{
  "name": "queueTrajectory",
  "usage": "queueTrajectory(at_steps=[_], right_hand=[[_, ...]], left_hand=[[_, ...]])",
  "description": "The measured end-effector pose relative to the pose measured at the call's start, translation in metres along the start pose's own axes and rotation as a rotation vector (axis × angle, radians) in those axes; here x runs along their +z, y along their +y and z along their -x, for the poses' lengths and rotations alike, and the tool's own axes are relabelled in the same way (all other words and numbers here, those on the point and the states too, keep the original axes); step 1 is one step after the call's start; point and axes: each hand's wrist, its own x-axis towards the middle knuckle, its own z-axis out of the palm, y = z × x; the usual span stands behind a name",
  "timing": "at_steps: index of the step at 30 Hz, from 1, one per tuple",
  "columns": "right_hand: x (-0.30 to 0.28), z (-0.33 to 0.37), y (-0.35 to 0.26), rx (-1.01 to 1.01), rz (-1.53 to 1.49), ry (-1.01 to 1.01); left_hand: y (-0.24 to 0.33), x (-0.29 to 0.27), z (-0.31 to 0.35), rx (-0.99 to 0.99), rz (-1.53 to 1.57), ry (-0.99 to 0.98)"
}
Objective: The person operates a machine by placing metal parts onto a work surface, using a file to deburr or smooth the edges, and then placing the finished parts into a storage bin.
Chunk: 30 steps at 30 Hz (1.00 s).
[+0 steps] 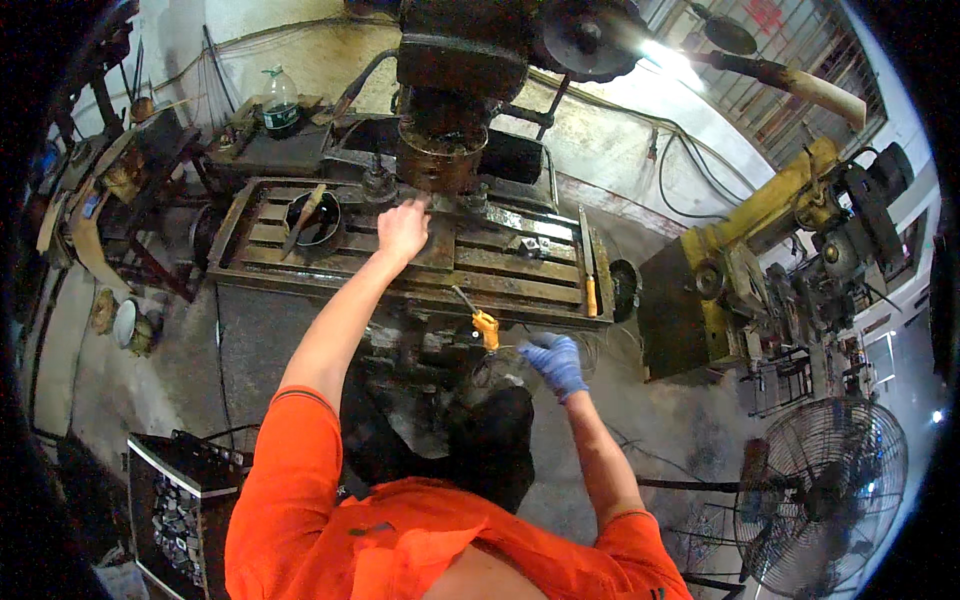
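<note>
My bare left hand [404, 231] reaches over the drilling or milling machine's slotted metal table [350, 262], just below the spindle head [440, 150]. Its fingers are curled and slightly blurred; what they grip is hidden. My right hand [555, 364], in a blue glove with grey fingertips, hangs in front of the table with its fingers drawn together, and I cannot make out anything in them. To its left is a yellow air blow gun [486, 329] with a metal nozzle, at the table's front edge. A small metal block [533, 247] lies on the table's right half.
A black bowl [314, 220] with a brush across it stands on the table's left. A yellow-handled file [590, 290] lies at its right end. A fan [822, 497] is at lower right, a crate of metal pieces [178, 520] at lower left. A yellow machine [700, 290] stands right.
</note>
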Motion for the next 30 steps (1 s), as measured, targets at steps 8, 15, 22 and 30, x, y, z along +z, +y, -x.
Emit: queueTrajectory(at_steps=[8,15,22,30], right_hand=[[-0.244,-0.025,-0.126,-0.697,0.718,0.818],[-0.314,0.020,-0.282,-1.141,0.605,1.201],[-0.204,0.019,-0.189,-1.185,-0.638,0.769],[-0.194,0.023,-0.202,-1.077,-0.399,0.910]], left_hand=[[-0.010,-0.001,-0.021,-0.195,0.001,-0.087],[-0.003,0.002,-0.026,-0.205,0.075,-0.124],[-0.016,-0.001,-0.021,-0.219,0.032,-0.112],[-0.024,0.000,-0.018,-0.177,0.094,-0.044]])
